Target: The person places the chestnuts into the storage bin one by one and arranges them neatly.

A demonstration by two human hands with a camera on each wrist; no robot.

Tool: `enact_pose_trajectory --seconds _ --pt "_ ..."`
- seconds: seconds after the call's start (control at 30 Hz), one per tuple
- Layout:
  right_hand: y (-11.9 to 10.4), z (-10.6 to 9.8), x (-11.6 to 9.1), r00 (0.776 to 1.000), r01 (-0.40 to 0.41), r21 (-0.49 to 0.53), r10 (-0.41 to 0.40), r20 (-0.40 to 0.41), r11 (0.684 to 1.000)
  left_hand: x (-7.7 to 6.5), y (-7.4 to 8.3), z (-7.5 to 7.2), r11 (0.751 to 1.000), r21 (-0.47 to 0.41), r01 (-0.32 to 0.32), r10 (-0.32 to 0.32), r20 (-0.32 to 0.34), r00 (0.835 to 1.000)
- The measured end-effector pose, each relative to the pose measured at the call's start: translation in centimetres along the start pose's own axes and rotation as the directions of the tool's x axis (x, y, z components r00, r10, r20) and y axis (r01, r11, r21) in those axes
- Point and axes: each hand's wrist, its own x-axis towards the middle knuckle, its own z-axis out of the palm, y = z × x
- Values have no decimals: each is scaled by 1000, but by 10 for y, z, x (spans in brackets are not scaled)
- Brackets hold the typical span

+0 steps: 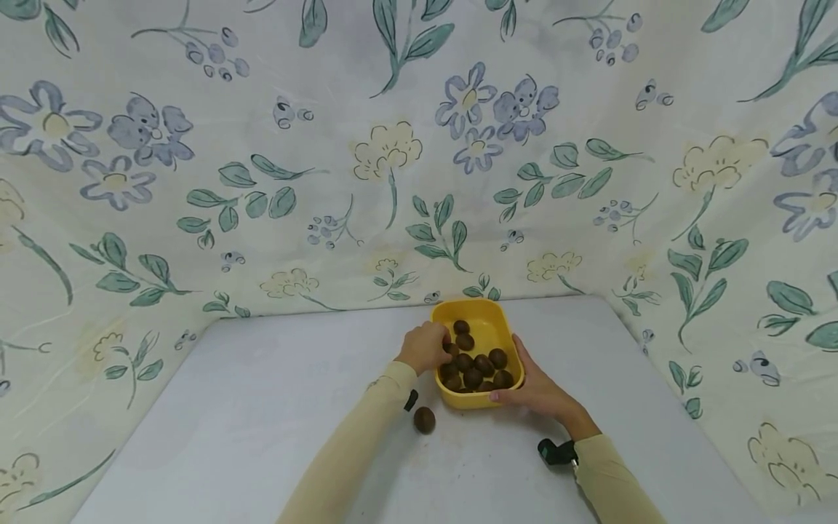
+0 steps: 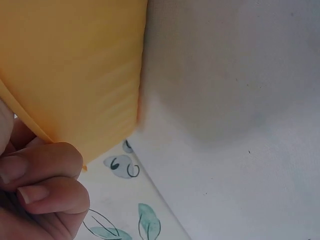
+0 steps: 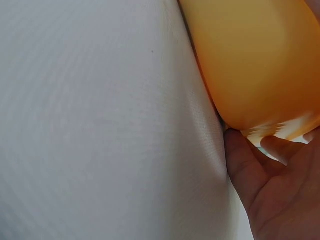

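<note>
A yellow box (image 1: 476, 402), open at the top, stands near the far edge of the table with several dark brown balls (image 1: 473, 378) in it. My left hand (image 1: 424, 346) reaches over its left rim with curled fingers (image 2: 55, 161), fingertips right at one brown ball (image 1: 451, 350); that grip is partly hidden. My right hand (image 1: 538, 389) grips the near right corner, thumb at the front and fingers along the right side. In the right wrist view the yellow wall rises beside the fingers (image 3: 243, 161). One more brown ball (image 1: 424, 420) lies on the table in front of the box.
The table (image 1: 275, 407) is covered in white, with small dark specks near the loose ball. Floral cloth (image 1: 393, 189) hangs behind the table and at both sides. A dark strapped device (image 1: 556, 452) sits at my right wrist.
</note>
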Motion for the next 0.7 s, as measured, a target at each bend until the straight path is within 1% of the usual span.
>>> enact_pose_trajectory --seconds 0.17,0.37,0.53,0.7 --pt "1 -1 0 1000 14 7 -14 3 1000 2 1 1 1000 -9 12 -11 11 1000" --pt "2 1 2 1000 1 3 -1 2 1000 3 2 2 999 -7 34 -34 30 999" --pt "1 -1 0 1000 20 -5 -20 2 1000 4 4 1 999 -9 35 -34 18 999" --pt "1 0 1 1000 13 -2 -13 -3 1000 5 2 3 1000 13 26 -26 1 1000"
